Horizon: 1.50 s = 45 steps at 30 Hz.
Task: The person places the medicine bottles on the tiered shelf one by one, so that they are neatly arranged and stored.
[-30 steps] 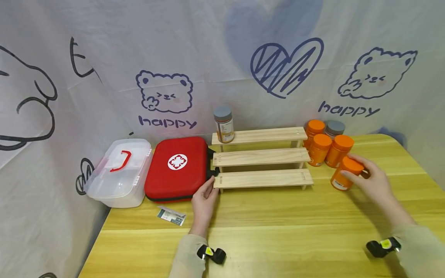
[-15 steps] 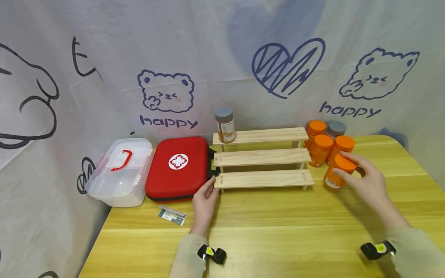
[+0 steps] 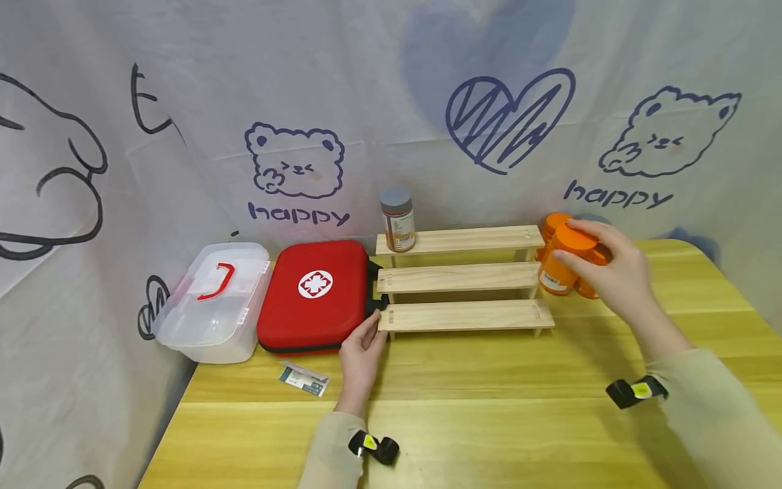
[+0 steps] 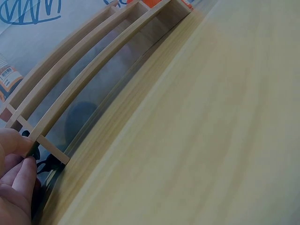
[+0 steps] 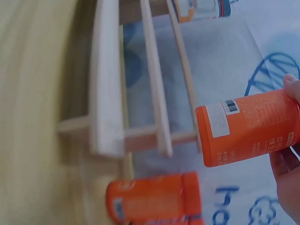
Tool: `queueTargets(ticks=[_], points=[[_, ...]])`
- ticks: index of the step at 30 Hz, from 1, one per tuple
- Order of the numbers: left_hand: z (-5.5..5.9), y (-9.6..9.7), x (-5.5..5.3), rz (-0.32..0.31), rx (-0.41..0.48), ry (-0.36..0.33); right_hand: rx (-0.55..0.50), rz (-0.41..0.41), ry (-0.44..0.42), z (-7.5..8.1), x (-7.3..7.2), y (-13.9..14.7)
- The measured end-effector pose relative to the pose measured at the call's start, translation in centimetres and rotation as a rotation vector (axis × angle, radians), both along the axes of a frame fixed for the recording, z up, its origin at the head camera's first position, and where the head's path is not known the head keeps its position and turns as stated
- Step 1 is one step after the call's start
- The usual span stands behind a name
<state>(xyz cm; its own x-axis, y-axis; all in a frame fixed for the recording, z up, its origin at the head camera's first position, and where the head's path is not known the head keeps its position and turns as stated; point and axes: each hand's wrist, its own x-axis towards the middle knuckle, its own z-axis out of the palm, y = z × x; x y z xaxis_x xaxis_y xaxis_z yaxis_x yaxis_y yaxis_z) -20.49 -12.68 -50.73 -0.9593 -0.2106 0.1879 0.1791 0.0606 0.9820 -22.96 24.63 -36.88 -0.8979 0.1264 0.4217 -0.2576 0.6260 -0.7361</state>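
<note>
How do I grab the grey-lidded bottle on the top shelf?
I'd probably grip the bottle round its sides, just under the grey lid, coming from the front: it's round, stands upright, and the cloth hangs behind it.

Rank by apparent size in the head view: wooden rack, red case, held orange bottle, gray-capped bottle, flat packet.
1. Wooden rack, by overall outline
2. Red case
3. Held orange bottle and gray-capped bottle, unranked: similar, and the held one looks nearer
4. Flat packet
</note>
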Motion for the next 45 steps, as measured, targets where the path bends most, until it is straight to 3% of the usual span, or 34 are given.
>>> queueTargets(ticks=[4,11,16,21,32,45], points=[[0.3,0.1,0.0,-0.009,0.019,-0.022,-0.011,0.060,-0.009,1.2,-1.7,-1.8],[2.7,0.6,1.2,-0.011,-0.011,-0.003,-0.042,0.142,-0.031,1.9,-5.3,-4.9],[3.2,0.6,1.4,0.005,-0.014,0.005,-0.127,0.229,-0.076,2.3,-8.1,-7.2],[3.3,0.4,1.4,0.002,-0.011,-0.025,-0.139,0.288,-0.093,2.6,-9.9,-9.2],[3.1,0.5,1.4,-0.002,-0.001,-0.015,-0.170,0.311,-0.164,2.3,-11.5,-11.0],[3.3,0.7,1.5,-0.003,-0.021,-0.009,-0.137,0.374,-0.139,1.8,-12.1,-10.8]])
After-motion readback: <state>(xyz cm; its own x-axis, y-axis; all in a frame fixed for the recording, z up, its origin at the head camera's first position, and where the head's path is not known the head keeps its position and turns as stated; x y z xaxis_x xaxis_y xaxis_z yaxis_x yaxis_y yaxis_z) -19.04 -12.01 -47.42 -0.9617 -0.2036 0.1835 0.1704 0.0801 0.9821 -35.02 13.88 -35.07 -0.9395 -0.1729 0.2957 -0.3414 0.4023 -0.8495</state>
